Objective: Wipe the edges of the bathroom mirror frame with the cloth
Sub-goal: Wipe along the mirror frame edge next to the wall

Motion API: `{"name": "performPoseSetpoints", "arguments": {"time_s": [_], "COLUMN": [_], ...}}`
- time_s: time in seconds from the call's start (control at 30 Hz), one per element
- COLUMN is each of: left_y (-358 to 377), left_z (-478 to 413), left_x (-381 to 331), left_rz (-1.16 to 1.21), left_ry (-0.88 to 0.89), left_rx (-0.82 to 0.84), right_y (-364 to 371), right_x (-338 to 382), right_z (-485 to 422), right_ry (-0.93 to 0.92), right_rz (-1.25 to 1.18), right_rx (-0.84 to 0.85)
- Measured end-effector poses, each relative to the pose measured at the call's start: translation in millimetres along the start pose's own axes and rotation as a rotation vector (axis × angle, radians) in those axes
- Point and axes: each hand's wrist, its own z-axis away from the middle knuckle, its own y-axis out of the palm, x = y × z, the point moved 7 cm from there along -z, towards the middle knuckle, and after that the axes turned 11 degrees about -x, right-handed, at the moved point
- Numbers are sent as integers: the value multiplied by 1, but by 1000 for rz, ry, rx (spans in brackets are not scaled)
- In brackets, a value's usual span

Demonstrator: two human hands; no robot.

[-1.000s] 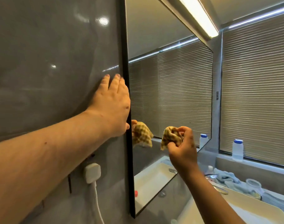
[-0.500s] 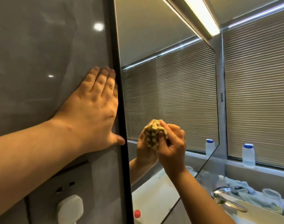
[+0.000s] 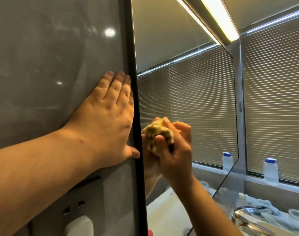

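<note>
Against the grey wall panel (image 3: 43, 65), the left hand (image 3: 104, 126) lies flat with fingers straight and together, its thumb tip crossing the black mirror frame (image 3: 134, 99). Just right of that frame edge, the right hand (image 3: 174, 150) grips the bunched yellow checked cloth (image 3: 156, 133), fingers curled round it, pressing it at the mirror glass (image 3: 188, 91) beside the frame. Below sits a chrome tap (image 3: 247, 218). Farther back, a blue-capped bottle (image 3: 270, 169) stands on the sill before the slatted blind (image 3: 274, 99).
</note>
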Motion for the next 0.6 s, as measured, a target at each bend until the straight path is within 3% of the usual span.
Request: {"name": "performPoseSetpoints", "arguments": {"time_s": [0.03, 0.1, 0.2, 0.27, 0.37, 0.43, 0.5, 0.6], "left_y": [8, 20, 20, 22, 25, 24, 23, 23], "left_z": [-12, -13, -12, -13, -15, -15, -15, -16], "left_x": [-12, -19, -17, -21, -19, -20, -19, -21], "left_rz": [59, 41, 43, 72, 89, 63, 69, 80], "left_ry": [-83, -68, -40, -12, -45, -35, -43, -44], "left_rx": [88, 155, 25, 17, 14, -6, -8, -9], "right_y": [5, 12, 14, 12, 9, 8, 8, 8], "right_x": [10, 16, -2, -28, -77, -91, -79, -37], "right_z": [3, 5, -26, -52, -79, -85, -79, -51], "right_ry": [-76, -184, -190, -87, 247, 370, 331, 134], "right_rz": [-1, 8, 66, 90, 1, -54, -48, -54], "right_rx": [38, 75, 17, -18, -56, -71, -56, -5]}}
